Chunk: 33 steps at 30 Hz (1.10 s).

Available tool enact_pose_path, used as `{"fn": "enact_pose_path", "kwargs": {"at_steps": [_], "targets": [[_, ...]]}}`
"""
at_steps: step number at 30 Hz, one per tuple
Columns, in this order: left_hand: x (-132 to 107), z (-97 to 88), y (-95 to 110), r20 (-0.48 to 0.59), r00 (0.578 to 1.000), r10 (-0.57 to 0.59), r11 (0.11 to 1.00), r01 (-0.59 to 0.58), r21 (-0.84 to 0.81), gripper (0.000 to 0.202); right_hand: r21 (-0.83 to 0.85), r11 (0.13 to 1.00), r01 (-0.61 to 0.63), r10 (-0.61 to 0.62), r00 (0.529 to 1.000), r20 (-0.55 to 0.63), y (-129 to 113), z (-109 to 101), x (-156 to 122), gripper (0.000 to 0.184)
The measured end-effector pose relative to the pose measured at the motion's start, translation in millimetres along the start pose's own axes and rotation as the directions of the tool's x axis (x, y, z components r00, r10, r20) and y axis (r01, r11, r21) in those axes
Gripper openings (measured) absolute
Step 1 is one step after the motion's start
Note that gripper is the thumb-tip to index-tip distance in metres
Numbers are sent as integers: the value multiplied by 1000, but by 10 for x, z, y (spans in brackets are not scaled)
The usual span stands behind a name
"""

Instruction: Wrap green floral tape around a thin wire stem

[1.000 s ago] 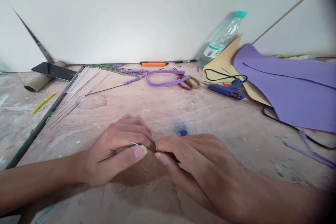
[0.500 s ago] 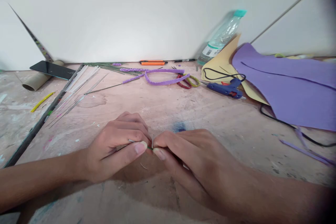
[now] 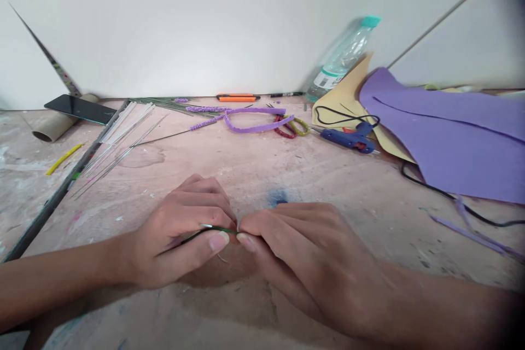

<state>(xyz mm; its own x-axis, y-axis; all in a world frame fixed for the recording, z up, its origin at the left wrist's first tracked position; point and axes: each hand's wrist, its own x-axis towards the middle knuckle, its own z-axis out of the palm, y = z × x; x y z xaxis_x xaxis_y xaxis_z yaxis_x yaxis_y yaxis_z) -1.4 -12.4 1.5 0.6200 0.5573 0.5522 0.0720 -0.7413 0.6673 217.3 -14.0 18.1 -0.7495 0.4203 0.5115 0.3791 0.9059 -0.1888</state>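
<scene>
Between my two hands is a thin green-wrapped wire [image 3: 223, 228] with a bare silvery tip at its left end. My left hand [image 3: 184, 229] is closed around it, the thumb just below the wire and the forefinger behind. A dark stretch of the wire runs back into the left palm. Close against it, my right hand [image 3: 311, 251] pinches the wire between thumb and forefinger, hiding whatever lies inside those fingers. Both hands are low over the wooden table [image 3: 197, 167]. A thin pale strand [image 3: 222, 257] shows beneath the left thumb.
Bare wires [image 3: 118, 161] and white sticks [image 3: 127, 123] lie left, near a phone [image 3: 80, 108] on a cardboard tube [image 3: 55, 127]. Behind are purple fringed stems [image 3: 207, 122], a purple strip [image 3: 258, 128] and scissors [image 3: 286, 130]. A glue gun [image 3: 348, 139], bottle [image 3: 340, 65] and purple sheet [image 3: 451, 136] are right.
My left thumb has eased down from the forefinger, so more of the green-wrapped wire shows. My right hand keeps its pinch. The view has shifted slightly.
</scene>
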Motion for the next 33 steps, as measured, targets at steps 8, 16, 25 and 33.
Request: {"fn": "enact_pose_path", "kwargs": {"at_steps": [8,16,25,33], "targets": [[1,8,19,10,1000,-1,1000,1,-16,22,-15,1000,-20,20,999,28,-19,22,-1,30],[-17,33,-5,-30,1000,-7,1000,8,1,21,-71,997,12,-10,999,35,31,-17,33,21],[-15,18,12,-4,1000,-5,1000,5,16,17,22,996,82,-82,996,20,43,37,-35,24],[-13,11,18,3,1000,21,1000,-21,2,17,50,999,-1,-3,997,82,-18,16,-36,23]]}}
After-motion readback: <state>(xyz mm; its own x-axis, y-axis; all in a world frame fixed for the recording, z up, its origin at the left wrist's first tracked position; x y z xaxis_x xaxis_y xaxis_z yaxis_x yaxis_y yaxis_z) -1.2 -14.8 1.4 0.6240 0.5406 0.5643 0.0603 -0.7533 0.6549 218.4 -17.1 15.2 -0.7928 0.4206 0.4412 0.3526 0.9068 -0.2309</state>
